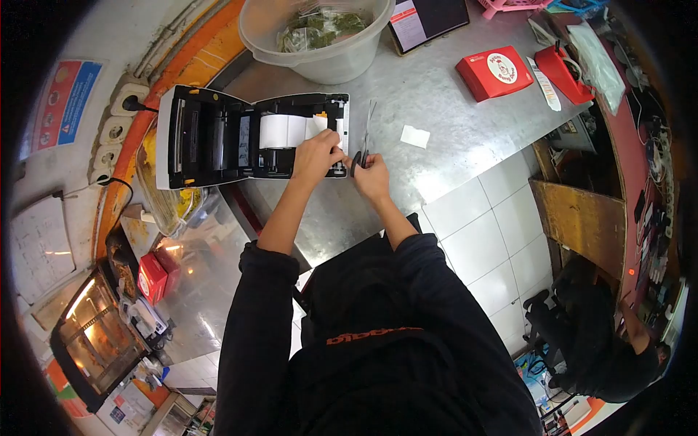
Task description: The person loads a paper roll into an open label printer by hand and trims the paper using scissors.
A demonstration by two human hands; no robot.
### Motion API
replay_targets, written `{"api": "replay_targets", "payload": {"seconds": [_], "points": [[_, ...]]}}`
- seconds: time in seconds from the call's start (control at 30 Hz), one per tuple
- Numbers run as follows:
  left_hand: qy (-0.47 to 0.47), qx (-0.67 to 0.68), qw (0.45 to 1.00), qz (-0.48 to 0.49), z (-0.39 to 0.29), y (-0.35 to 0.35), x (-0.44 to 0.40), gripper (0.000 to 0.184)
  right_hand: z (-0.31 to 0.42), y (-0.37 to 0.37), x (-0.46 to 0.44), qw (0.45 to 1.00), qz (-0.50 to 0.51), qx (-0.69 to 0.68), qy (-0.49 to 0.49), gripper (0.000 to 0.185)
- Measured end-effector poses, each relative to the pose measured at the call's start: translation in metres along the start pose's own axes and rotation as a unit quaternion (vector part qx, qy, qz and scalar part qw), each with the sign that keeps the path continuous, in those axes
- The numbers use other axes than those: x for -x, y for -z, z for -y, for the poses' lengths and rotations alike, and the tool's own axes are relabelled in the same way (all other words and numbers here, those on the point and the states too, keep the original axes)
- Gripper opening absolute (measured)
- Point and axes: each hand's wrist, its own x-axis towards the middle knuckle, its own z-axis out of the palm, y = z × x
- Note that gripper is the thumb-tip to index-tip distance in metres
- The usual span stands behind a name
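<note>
An opened label printer [251, 134] lies on the metal table with its lid swung back to the left. Inside it sits a roll of white labels [280, 132], and the loose end of the label strip [318, 125] runs toward its front edge. My left hand [316, 156] is over that front part, its fingers bent and pinched on the strip's end, which they partly hide. Just beside the printer, my right hand [372, 178] is closed around the dark handles of scissors [367, 134], whose blades point away from me. A small white label piece [415, 136] lies to the right.
A translucent tub [331, 69] holding bagged greens stands behind the printer. Farther right are a tablet [429, 23], a red box [494, 73] and a red holder [563, 75]. Another person [596, 327] is at the lower right. A power cable [142, 106] runs from the wall.
</note>
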Motion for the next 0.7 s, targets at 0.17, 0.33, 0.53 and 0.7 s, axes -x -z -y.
{"api": "replay_targets", "payload": {"seconds": [0.17,0.33,0.53,0.7], "points": [[0.062,0.013,0.997,-0.045,0.019,0.020,0.001,0.013,-0.011,0.006,-0.002,0.999,-0.004,0.018,0.038,0.056],[0.037,0.067,0.997,-0.030,-0.011,0.026,0.012,0.017,-0.018,0.044,0.032,0.979,0.183,-0.093,0.012,0.046],[0.126,0.106,0.986,-0.032,-0.002,0.008,0.011,0.013,-0.004,0.059,0.063,0.876,0.438,-0.177,-0.101,0.051],[0.150,0.190,0.970,-0.001,0.008,0.002,0.009,0.009,-0.005,0.051,0.066,0.877,0.430,-0.182,-0.114,0.050]]}}
